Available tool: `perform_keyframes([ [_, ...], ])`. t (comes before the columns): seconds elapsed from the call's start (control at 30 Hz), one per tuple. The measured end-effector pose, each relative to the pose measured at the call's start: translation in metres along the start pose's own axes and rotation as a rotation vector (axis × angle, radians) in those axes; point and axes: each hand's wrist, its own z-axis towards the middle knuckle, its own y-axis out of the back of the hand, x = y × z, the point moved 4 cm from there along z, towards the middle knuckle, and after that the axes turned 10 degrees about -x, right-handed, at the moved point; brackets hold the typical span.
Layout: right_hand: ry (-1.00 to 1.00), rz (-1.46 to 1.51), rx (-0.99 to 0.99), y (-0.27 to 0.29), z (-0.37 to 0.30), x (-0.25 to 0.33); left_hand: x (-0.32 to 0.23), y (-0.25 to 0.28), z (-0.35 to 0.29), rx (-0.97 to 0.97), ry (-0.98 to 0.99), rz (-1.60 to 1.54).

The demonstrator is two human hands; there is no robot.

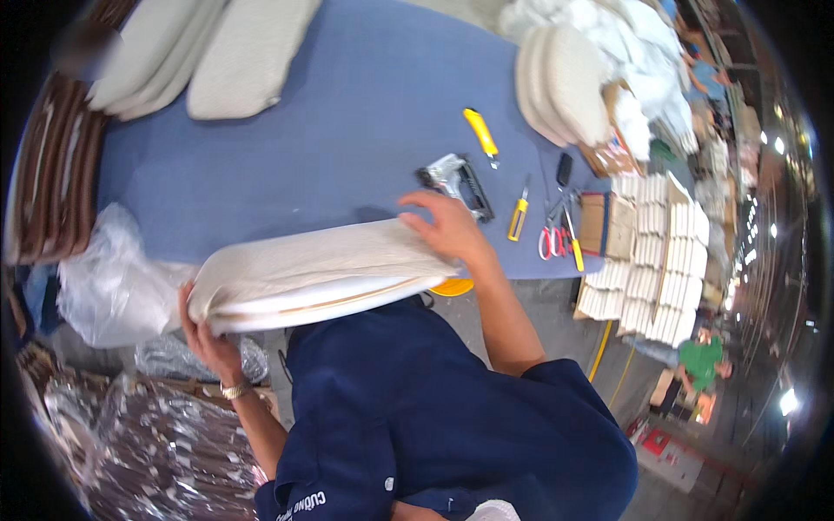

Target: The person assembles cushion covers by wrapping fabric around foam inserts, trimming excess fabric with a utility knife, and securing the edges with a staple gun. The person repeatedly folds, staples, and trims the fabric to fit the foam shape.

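Left hand [208,343] curls upward; right hand [445,227] points leftward.

Cushion [321,252] hides part of a yellow object [453,287], kind undetermined; a pale pad [248,65] is cut off by the upper edge.

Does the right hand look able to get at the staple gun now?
Likely yes: the staple gun lies just beyond the right hand, with nothing visible between them, though that hand is at the beige cushion.
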Motion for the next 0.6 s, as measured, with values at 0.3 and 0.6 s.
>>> perform_keyframes([
  [0.3, -0.431, -0.018, -0.468, 0.007, -0.043, -0.225, 0.001, -0.013, 0.009, -0.130, 0.163, 0.006],
  [0.6, -0.081, -0.523, -0.415, 0.053, 0.121, -0.405, -0.012, -0.042, 0.061, 0.109, 0.149, 0.172],
])
